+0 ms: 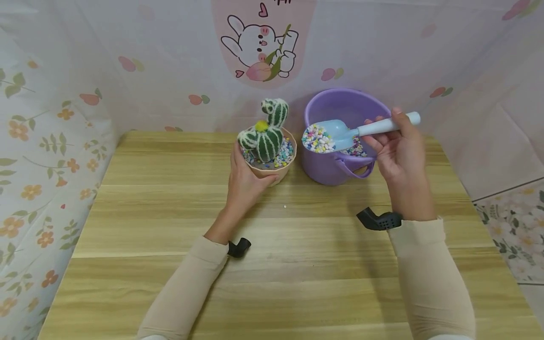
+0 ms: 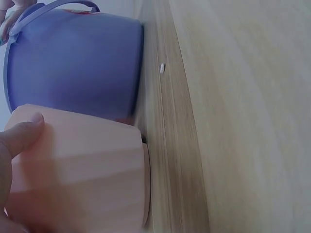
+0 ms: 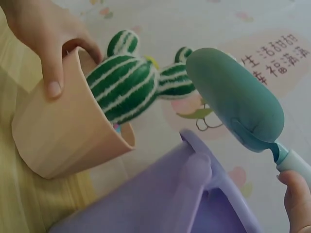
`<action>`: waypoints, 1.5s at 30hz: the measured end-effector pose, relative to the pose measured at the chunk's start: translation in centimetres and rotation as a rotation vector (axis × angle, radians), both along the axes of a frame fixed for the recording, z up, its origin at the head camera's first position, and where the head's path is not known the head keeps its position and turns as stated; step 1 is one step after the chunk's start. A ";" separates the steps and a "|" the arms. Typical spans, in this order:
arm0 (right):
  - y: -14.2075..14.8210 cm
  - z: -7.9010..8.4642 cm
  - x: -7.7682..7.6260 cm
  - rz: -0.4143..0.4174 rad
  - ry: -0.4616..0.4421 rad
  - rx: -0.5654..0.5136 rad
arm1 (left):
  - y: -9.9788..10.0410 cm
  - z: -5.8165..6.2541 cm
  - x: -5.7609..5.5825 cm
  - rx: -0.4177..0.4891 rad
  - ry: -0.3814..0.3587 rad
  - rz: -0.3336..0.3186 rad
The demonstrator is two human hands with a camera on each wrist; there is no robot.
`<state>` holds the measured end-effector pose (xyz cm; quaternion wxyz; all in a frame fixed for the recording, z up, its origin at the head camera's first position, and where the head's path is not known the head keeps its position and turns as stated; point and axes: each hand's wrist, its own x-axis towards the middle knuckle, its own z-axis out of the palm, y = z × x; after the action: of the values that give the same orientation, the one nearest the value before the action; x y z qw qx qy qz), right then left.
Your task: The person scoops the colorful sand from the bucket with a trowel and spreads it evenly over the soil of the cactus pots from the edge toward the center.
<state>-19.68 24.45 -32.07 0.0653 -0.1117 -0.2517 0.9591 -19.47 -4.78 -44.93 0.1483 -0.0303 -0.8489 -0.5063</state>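
Observation:
My left hand grips the rim and side of a peach flowerpot, its thumb along the near wall. In the pot stands a green plush cactus with white stripes and a yellow flower, with colored pebbles around part of its base. My right hand holds a small light-blue shovel by its white handle. A heap of pastel pebbles fills the blade, which is over the left part of a purple bucket. More pebbles lie inside that bucket. The right wrist view catches the underside of the blade.
A single white pebble lies on the wooden table in front of the pot. The bucket's handle hangs at its front. Behind the table hangs a printed cloth with a rabbit picture.

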 end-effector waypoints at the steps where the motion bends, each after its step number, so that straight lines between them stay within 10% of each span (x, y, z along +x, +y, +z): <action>1: -0.1 0.0 0.1 0.002 0.001 -0.006 | 0.1 0.0 0.0 0.002 0.001 0.005; 45: -6.1 -2.3 3.1 -0.129 0.101 0.115 | 2.1 -0.3 1.5 -0.052 0.062 0.257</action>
<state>-16.54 18.30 -34.39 0.1459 -0.0752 -0.2948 0.9413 -18.00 -2.72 -45.24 0.2372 0.0594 -0.8536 -0.4599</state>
